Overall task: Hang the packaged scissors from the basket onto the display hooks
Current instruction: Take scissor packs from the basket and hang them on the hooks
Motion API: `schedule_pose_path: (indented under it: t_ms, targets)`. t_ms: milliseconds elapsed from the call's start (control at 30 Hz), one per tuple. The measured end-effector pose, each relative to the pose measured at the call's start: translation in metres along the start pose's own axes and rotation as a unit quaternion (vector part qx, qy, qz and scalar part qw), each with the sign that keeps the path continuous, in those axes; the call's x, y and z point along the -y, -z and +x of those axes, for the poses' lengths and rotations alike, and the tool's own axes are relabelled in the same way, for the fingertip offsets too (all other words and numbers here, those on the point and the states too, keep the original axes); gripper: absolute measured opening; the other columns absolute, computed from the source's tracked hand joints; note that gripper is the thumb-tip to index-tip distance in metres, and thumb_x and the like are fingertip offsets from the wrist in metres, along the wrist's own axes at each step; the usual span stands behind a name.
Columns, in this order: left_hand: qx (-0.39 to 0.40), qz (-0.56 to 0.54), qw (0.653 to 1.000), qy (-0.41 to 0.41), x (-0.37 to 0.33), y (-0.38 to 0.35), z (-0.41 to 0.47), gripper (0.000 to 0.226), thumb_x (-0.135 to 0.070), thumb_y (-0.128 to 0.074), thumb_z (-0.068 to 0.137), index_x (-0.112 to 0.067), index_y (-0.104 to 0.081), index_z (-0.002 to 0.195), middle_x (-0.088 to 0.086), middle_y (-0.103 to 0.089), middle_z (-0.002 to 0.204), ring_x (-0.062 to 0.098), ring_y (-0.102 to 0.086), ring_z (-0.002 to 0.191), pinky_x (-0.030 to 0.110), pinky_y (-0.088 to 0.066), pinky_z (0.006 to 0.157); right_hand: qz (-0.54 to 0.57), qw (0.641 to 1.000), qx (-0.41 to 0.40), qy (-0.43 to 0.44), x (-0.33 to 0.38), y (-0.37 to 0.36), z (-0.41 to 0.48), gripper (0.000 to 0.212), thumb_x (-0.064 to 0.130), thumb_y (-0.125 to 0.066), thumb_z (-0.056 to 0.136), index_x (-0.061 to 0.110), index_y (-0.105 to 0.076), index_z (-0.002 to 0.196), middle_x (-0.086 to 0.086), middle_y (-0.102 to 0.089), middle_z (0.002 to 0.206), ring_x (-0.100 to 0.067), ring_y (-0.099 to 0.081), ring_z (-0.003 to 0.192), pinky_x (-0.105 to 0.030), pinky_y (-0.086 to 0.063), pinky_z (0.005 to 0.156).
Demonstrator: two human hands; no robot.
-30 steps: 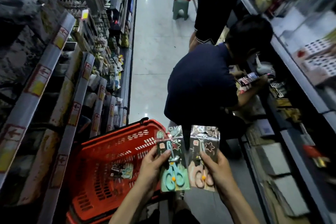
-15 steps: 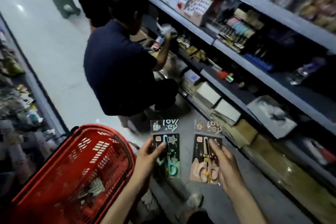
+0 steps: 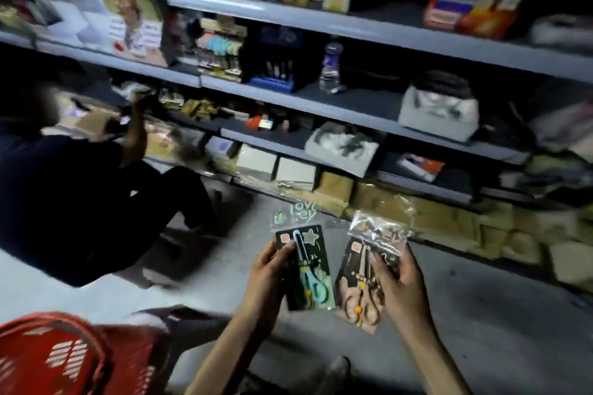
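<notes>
Gripping teal scissors pack [image 3: 308, 269] in curled left hand [image 3: 268, 280], peach scissors pack [image 3: 361, 285] in curled right hand [image 3: 399, 289], over floor [image 3: 481, 314] near basket [image 3: 64, 356]. Likely light, stiff-carded, slippery; best pinched near top edge.

both my bare forearms reach up from the lower edge and lean in toward each other. my left hand [image 3: 268, 272] is raised, thumb on the front of the teal scissors pack [image 3: 309, 269], fingers curled behind it. my right hand [image 3: 399, 282] is level with it and apart, thumb across the front of the peach scissors pack [image 3: 361, 285], fingers wrapped behind.
</notes>
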State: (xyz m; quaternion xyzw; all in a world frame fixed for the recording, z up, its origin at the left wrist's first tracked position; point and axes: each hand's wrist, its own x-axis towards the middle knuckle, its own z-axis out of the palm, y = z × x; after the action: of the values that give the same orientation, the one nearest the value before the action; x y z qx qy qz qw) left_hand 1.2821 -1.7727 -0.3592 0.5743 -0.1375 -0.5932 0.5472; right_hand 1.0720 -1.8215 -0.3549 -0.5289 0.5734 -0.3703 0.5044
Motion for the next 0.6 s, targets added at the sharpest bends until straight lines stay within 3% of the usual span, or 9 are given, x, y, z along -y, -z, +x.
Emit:
schedule_pose_path:
  t_ms: [67,133,233,300,367,433,500,533,600]
  targets:
    - [0.021,0.017,1.0,0.004,0.012,-0.041,0.001,0.017,-0.015,-0.056,0.105,-0.009,-0.07,0.112,0.019,-0.076,0.108,0.026,-0.074,0.091,0.034,-0.06,0.072,0.01,1.0,-0.023,-0.013,-0.009,0.041,0.001,0.029,0.02,-0.065,0.099,0.032,-0.058,0.125,0.017,-0.071,0.112,0.009,-0.068,0.097,-0.007,-0.049,0.075]
    - [0.056,0.036,0.998,0.013,0.027,-0.086,0.002,0.018,-0.015,-0.055,0.105,-0.008,-0.07,0.112,0.018,-0.077,0.106,0.025,-0.074,0.088,0.032,-0.059,0.067,0.046,0.996,-0.062,-0.039,-0.016,0.086,0.001,0.027,0.023,-0.067,0.098,0.029,-0.06,0.124,0.01,-0.075,0.11,0.0,-0.072,0.097,-0.014,-0.053,0.074]
    - [0.119,0.071,0.99,0.023,0.043,-0.144,0.001,0.022,-0.018,-0.054,0.106,-0.004,-0.067,0.118,0.024,-0.074,0.114,0.033,-0.073,0.097,0.041,-0.061,0.078,0.094,0.986,-0.126,-0.053,-0.019,0.138,0.002,0.024,0.029,-0.068,0.097,0.029,-0.063,0.121,0.007,-0.076,0.112,-0.01,-0.072,0.102,-0.031,-0.056,0.085]
    - [0.158,0.097,0.982,0.023,0.05,-0.181,0.004,0.024,-0.019,-0.053,0.107,-0.002,-0.066,0.118,0.022,-0.075,0.114,0.034,-0.073,0.097,0.042,-0.06,0.081,0.111,0.976,-0.171,-0.078,-0.024,0.169,0.006,0.037,0.041,-0.069,0.095,0.031,-0.06,0.129,0.01,-0.069,0.127,-0.007,-0.065,0.115,-0.034,-0.053,0.097]
    - [0.188,0.123,0.974,0.02,0.055,-0.213,0.011,0.026,-0.022,-0.055,0.106,0.001,-0.062,0.116,0.02,-0.075,0.11,0.033,-0.071,0.093,0.039,-0.059,0.077,0.094,0.969,-0.203,-0.1,-0.032,0.197,0.011,0.061,0.066,-0.067,0.085,0.035,-0.057,0.136,0.007,-0.064,0.135,-0.015,-0.062,0.124,-0.046,-0.05,0.106]
    - [0.212,0.14,0.967,0.02,0.056,-0.243,0.018,0.023,-0.022,-0.057,0.105,-0.001,-0.063,0.109,0.02,-0.073,0.104,0.029,-0.069,0.089,0.035,-0.058,0.072,0.089,0.967,-0.22,-0.098,-0.038,0.224,0.016,0.064,0.071,-0.064,0.083,0.031,-0.059,0.132,0.004,-0.072,0.123,-0.018,-0.068,0.115,-0.043,-0.056,0.098]
    - [0.239,0.146,0.96,0.029,0.057,-0.274,0.027,0.015,-0.018,-0.057,0.105,-0.011,-0.068,0.098,0.013,-0.075,0.097,0.022,-0.07,0.085,0.029,-0.057,0.068,0.094,0.961,-0.248,-0.081,-0.035,0.251,0.021,0.037,0.05,-0.063,0.097,0.02,-0.064,0.12,0.004,-0.077,0.098,-0.012,-0.075,0.091,-0.026,-0.059,0.074]
    - [0.249,0.149,0.956,0.03,0.057,-0.289,0.031,0.015,-0.015,-0.056,0.105,-0.013,-0.068,0.097,0.009,-0.076,0.096,0.019,-0.071,0.082,0.026,-0.056,0.067,0.101,0.959,-0.252,-0.076,-0.034,0.264,0.024,0.026,0.041,-0.061,0.1,0.019,-0.065,0.113,0.002,-0.078,0.091,-0.013,-0.076,0.082,-0.024,-0.057,0.065]
    - [0.273,0.155,0.949,0.026,0.057,-0.32,0.04,0.013,-0.014,-0.057,0.105,-0.012,-0.07,0.107,0.008,-0.079,0.105,0.02,-0.074,0.089,0.026,-0.058,0.069,0.097,0.955,-0.27,-0.07,-0.029,0.289,0.031,0.021,0.04,-0.06,0.1,0.021,-0.066,0.108,-0.001,-0.078,0.089,-0.019,-0.076,0.08,-0.03,-0.058,0.065]
